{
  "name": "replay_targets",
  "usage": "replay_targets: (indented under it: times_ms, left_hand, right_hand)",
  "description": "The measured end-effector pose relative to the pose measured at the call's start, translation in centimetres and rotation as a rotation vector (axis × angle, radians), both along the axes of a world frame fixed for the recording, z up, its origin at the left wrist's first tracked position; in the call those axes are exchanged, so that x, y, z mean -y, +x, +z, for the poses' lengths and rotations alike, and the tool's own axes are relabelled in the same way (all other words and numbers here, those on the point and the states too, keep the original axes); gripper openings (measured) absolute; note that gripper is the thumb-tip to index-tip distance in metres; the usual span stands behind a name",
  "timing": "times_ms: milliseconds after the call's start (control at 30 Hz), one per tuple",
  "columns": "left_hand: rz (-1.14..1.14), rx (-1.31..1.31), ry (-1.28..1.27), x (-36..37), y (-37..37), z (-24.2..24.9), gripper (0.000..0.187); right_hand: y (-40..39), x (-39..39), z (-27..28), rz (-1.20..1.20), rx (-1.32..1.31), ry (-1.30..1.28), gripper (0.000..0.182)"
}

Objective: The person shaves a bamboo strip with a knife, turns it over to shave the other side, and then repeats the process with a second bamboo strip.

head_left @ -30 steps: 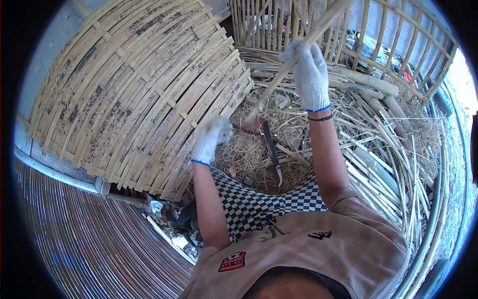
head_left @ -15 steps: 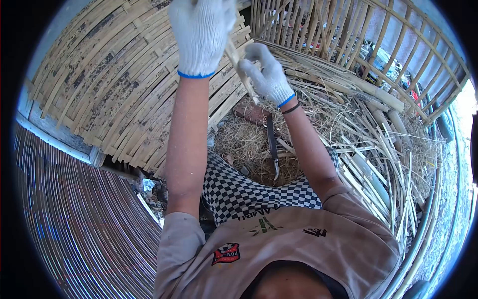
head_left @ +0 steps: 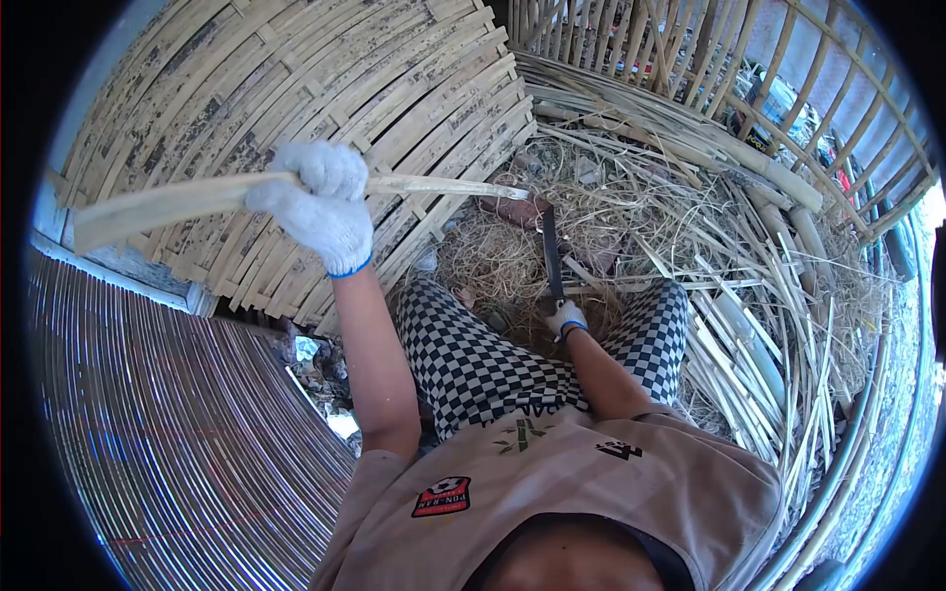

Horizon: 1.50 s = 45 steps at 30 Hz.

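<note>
My left hand [head_left: 320, 212], in a white knitted glove, is wrapped round a long pale bamboo strip [head_left: 434, 185]. The strip's wide end reaches out to the left, while its narrow end lies by a reddish-brown block [head_left: 520, 211] on the ground. Down between my knees, my right hand [head_left: 567, 317], also gloved, is closed on the handle of a machete [head_left: 550, 246]. The dark blade points away from me, its tip close to the block and the strip's end. My fingers hide most of the handle.
Woven bamboo panels [head_left: 325, 89] lean at the upper left. Split bamboo strips [head_left: 729, 364] are heaped on my right, and shavings [head_left: 483, 256] cover the ground ahead. A slatted bamboo fence [head_left: 680, 49] stands at the back. Rows of thin dark slats [head_left: 187, 424] fill the lower left.
My left hand has come down and to the left with the bamboo strip, which now lies nearly level. My right hand has dropped from beside the strip to the machete handle.
</note>
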State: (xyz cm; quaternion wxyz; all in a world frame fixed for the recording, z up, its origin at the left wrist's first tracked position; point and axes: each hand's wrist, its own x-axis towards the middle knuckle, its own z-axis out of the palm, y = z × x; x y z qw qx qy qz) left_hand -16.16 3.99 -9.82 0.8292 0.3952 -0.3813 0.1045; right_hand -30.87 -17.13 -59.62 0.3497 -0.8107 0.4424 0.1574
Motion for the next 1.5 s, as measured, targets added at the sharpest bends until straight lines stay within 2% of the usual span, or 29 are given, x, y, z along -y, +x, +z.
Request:
replay_targets:
  times_ms: [67, 167, 200, 300, 367, 400, 500, 533, 633, 667, 733, 767, 833, 900, 933, 967, 1000, 1100, 1167, 1267, 1333, 1433, 1467, 1500]
  left_hand:
    - [0.113, 0.034, -0.003, -0.5, -1.1, -0.6, 0.076]
    - [0.104, 0.059, 0.026, -1.6, -2.5, -1.7, 0.074]
    - [0.055, 0.115, 0.005, -2.0, -2.5, -2.2, 0.072]
    - [0.072, 0.073, -0.14, -2.6, -3.3, -3.4, 0.069]
    - [0.138, 0.05, -0.196, -2.0, -4.1, -3.2, 0.067]
    - [0.139, 0.042, -0.199, -1.9, -4.1, -3.3, 0.067]
    - [0.04, 0.086, -0.213, -2.4, -3.7, -3.5, 0.069]
    - [-0.01, 0.109, -0.219, -2.5, -3.6, -3.6, 0.07]
    - [0.114, 0.023, -0.234, -2.4, -3.5, -3.6, 0.076]
    - [0.027, 0.053, -0.227, -2.7, -3.1, -3.6, 0.074]
    - [-0.148, 0.112, -0.213, -3.5, -2.0, -3.8, 0.072]
    - [-0.078, 0.079, -0.202, -3.2, -1.9, -3.6, 0.071]
    - [0.062, 0.01, -0.181, -2.6, -1.7, -2.9, 0.069]
    - [-0.004, 0.033, -0.15, -1.6, -0.5, -1.5, 0.07]
    - [-0.014, 0.049, -0.125, -1.2, 0.3, -0.9, 0.07]
    - [-0.024, 0.066, -0.1, -0.9, 1.0, -0.1, 0.07]
    - [-0.161, 0.044, -0.032, -0.9, 1.6, 0.6, 0.071]
    - [-0.163, -0.006, 0.132, -0.3, 3.1, 2.4, 0.071]
    - [-0.258, -0.034, 0.099, 0.2, 4.7, 3.1, 0.073]
    - [-0.366, -0.012, 0.072, 1.0, 6.2, 3.6, 0.075]
    - [-0.455, -0.001, 0.05, 1.4, 7.3, 3.4, 0.081]
    - [-0.526, 0.009, 0.057, 2.2, 7.2, 3.3, 0.082]
    - [-0.532, 0.014, 0.058, 2.5, 7.2, 3.2, 0.082]
    - [-0.538, 0.021, 0.058, 2.6, 7.1, 3.1, 0.082]
  right_hand:
    - [-0.3, 0.4, 0.5, 0.02, -0.036, 0.031, 0.06]
    - [-0.5, 0.9, 1.4, -0.003, -0.02, 0.035, 0.053]
    - [-0.5, 0.6, 1.4, -0.015, -0.002, 0.019, 0.051]
    - [-0.2, 0.3, 2.9, -0.043, 0.002, 0.029, 0.043]
    - [-0.3, 1.0, 2.6, -0.07, 0.006, 0.113, 0.041]
    - [0.0, 1.0, 1.3, -0.081, 0.067, 0.062, 0.039]
    - [2.0, 2.6, -3.6, -0.122, 0.144, 0.199, 0.036]
    - [1.5, 2.3, -0.5, -0.333, 0.284, 0.527, 0.03]
    - [0.9, 2.6, 4.5, -0.394, 0.476, 0.736, 0.029]
    - [0.5, 3.2, 5.2, -0.311, 0.523, 0.79, 0.035]
    - [0.9, 3.7, 6.1, -0.414, 0.551, 0.81, 0.041]
    - [1.3, 4.3, 5.2, -0.464, 0.565, 0.818, 0.044]
    - [1.9, 5.7, 5.5, -0.43, 0.583, 0.727, 0.048]
    - [1.5, 6.6, 9.1, -0.434, 0.598, 0.668, 0.049]
    - [1.5, 7.7, 9.6, -0.397, 0.534, 0.699, 0.04]
    - [1.2, 7.8, 10.5, -0.391, 0.563, 0.697, 0.037]
    - [0.9, 8.0, 11.5, -0.385, 0.594, 0.694, 0.034]
    - [-0.2, 8.2, 15.0, -0.343, 0.747, 0.586, 0.026]
    - [-0.6, 8.7, 16.6, -0.263, 0.812, 0.444, 0.024]
    - [-2.2, 8.3, 22.1, -0.271, 0.775, 0.457, 0.022]
    - [-1.8, 7.6, 22.8, -0.316, 0.834, 0.451, 0.026]
    - [-1.3, 5.5, 25.3, -0.296, 1.042, 0.224, 0.028]
    - [-0.4, 5.6, 24.4, -0.236, 1.111, 0.027, 0.027]
    - [-0.3, 5.9, 24.4, -0.218, 1.079, 0.192, 0.026]
